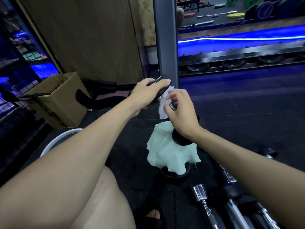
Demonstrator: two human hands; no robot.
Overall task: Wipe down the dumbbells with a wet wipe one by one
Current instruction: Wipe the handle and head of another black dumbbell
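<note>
The dumbbell [162, 87] is stood on end on the floor, lower head sitting on a pale green cloth [166, 152]. Left hand [145, 93] grips the top head, right hand [179, 111] has its fingers [171, 96] pinching the wet wipe [164, 104] around the handle. Honestly, it's tilted, so a hard rub could tip it onto those chrome bars [204, 200] nearby.

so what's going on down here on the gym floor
A person is cleaning a dumbbell stood on end on a pale green cloth. The left hand grips its upper black head, while the right hand pinches a white wet wipe around the handle. More dumbbells lie nearby.
</note>
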